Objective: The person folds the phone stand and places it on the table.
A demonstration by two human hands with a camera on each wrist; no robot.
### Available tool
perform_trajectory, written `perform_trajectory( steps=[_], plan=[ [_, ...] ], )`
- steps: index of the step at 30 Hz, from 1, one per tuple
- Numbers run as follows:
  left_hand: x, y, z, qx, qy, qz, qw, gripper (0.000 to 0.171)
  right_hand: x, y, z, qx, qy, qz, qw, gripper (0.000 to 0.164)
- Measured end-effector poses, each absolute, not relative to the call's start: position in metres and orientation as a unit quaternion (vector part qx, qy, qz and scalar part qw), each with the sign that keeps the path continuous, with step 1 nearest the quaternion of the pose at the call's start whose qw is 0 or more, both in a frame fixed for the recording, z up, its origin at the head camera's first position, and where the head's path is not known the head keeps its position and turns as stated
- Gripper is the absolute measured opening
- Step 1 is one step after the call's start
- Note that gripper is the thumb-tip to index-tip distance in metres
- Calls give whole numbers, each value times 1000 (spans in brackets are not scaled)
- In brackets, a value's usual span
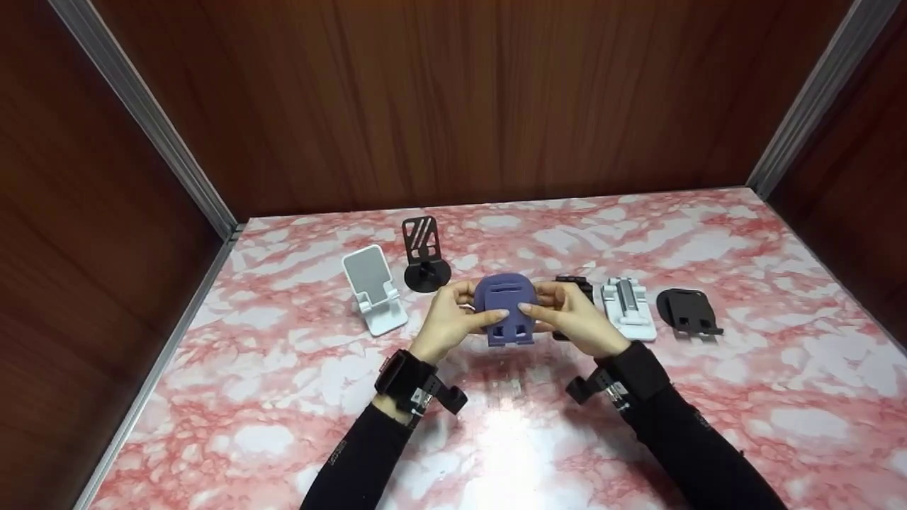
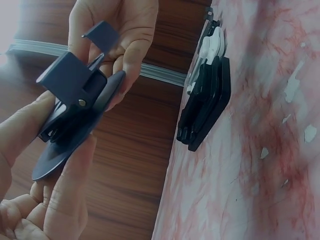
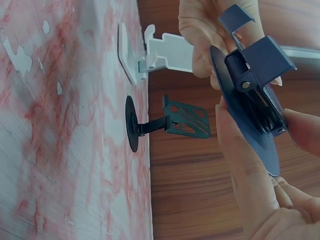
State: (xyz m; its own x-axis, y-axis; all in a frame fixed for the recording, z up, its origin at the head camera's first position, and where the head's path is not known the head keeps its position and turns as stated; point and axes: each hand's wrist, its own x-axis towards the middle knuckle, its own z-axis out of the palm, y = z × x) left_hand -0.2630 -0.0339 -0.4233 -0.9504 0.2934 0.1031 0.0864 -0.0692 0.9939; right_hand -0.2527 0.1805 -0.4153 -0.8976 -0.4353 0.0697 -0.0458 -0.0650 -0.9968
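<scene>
Left fingers (image 2: 72,185) and right fingers (image 3: 245,175) round purple stand (image 1: 504,301), rivet (image 2: 81,102) in wrist views only

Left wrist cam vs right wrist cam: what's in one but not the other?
Only the left wrist view: a folded black stand lying on the table, a folded white stand behind it, and part of a dark stand beyond.

Only the right wrist view: an opened white stand and an upright black stand with a slotted back.

Both: the purple stand, pinched by the left hand and right hand, plus the table and wood wall.
</scene>
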Motion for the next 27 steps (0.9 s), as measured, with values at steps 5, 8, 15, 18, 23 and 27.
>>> perform_trajectory(
  steps=[5, 8, 15, 18, 23, 27],
  plan=[
    [-263, -33, -425, 138, 683, 714, 65, 26, -253, 182, -415, -193, 673, -700, 141, 38],
    [-262, -32, -425, 143, 683, 713, 64, 26, -253, 184, -415, -200, 672, -698, 146, 39],
    [-261, -32, -424, 147, 683, 713, 62, 25, -253, 186, -414, -204, 663, -704, 154, 41],
    [-262, -34, -422, 149, 685, 711, 55, 26, -253, 185, -414, -195, 659, -711, 149, 42],
    [-263, -36, -420, 161, 687, 708, 36, 25, -253, 182, -415, -189, 657, -713, 155, 54],
    [-264, -37, -420, 156, 694, 702, 20, 25, -253, 182, -415, -219, 646, -707, 186, 72]
  ],
)
